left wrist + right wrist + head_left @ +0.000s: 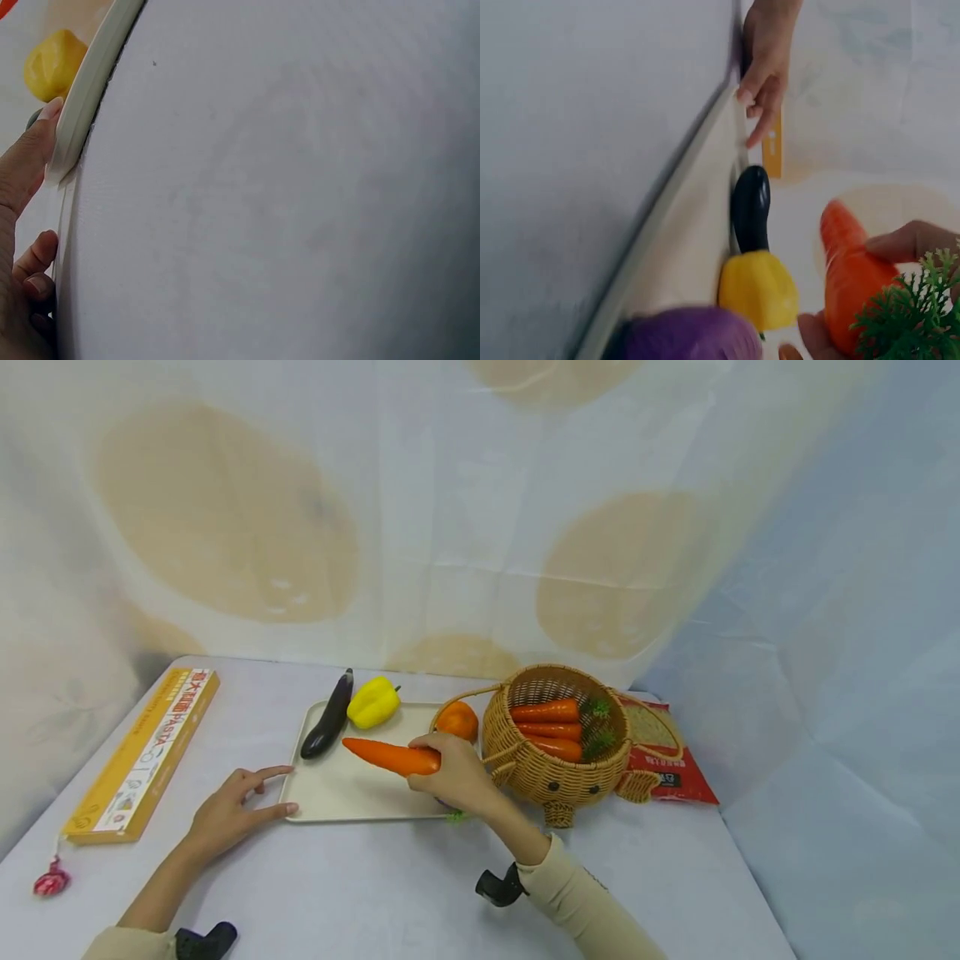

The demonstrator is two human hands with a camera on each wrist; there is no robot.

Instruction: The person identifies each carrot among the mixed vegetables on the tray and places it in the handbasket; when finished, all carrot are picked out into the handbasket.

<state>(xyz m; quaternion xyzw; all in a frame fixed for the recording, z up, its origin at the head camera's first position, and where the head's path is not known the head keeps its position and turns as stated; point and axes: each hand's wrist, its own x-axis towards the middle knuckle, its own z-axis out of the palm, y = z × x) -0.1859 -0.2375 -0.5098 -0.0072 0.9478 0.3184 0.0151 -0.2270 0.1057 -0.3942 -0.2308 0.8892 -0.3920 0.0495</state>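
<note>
My right hand grips an orange carrot by its thick end, holding it over a cream tray. Green leaves show at the carrot's thick end in the right wrist view. At the tray's left edge, my left hand touches the rim with thumb and index finger spread apart. A dark eggplant and a yellow bell pepper lie at the tray's back left. Toward its right end sits a round orange item. A rounded purple vegetable is mostly hidden by my right hand in the head view.
Right of the tray stands a wicker basket with an animal face, holding several carrots. Behind it lies a red packet. A long yellow pasta box lies at the left, with a small red-and-white ball-shaped item near its front end.
</note>
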